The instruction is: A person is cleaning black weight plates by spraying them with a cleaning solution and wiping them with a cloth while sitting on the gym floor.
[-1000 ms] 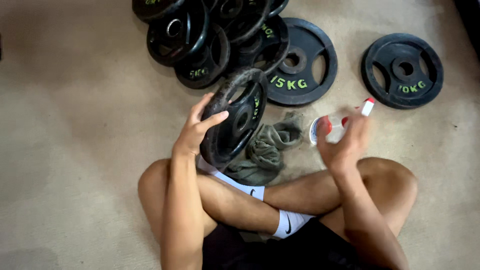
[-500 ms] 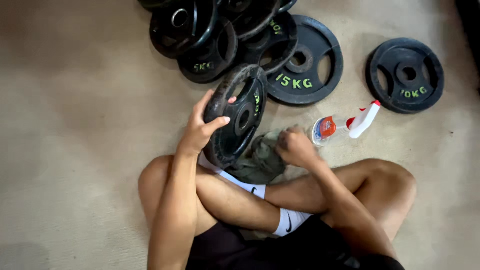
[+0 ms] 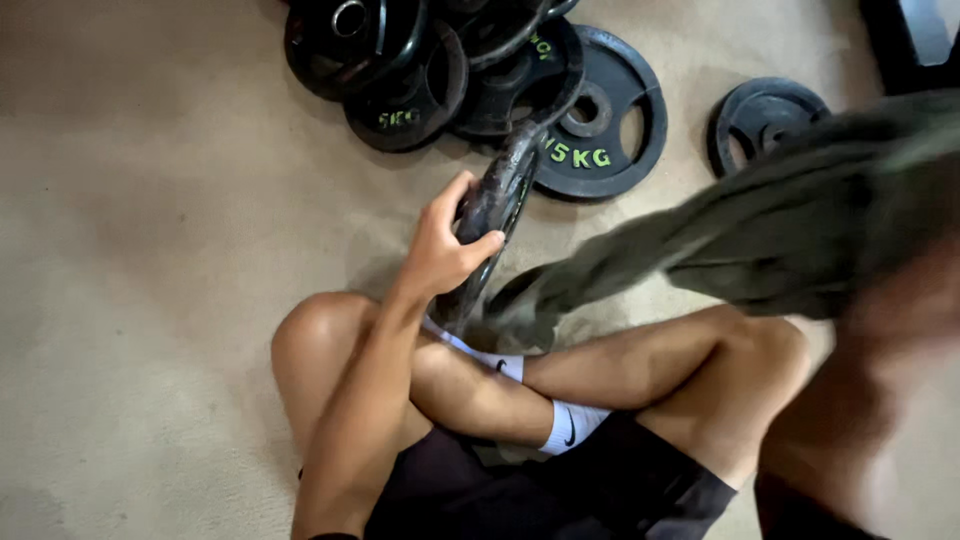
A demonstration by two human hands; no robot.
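I sit cross-legged on a beige carpet. My left hand (image 3: 445, 250) grips the rim of a black weight plate (image 3: 497, 200) that stands on edge against my shin, turned almost edge-on to the camera. My right hand (image 3: 915, 290) is raised close to the camera, blurred, and holds a grey-green cloth (image 3: 760, 225) that stretches from the plate's lower edge up to the right. The cloth hides much of the floor on the right.
A heap of black weight plates (image 3: 420, 50) lies at the top, with a large plate (image 3: 600, 115) flat beside it. A smaller plate (image 3: 762, 115) lies at the upper right, partly behind the cloth. A dark object (image 3: 905, 35) fills the top right corner.
My right hand set a spray bottle down on the floor, took the cloth and lifted it up to the right. The plate in my left hand has turned nearly edge-on.
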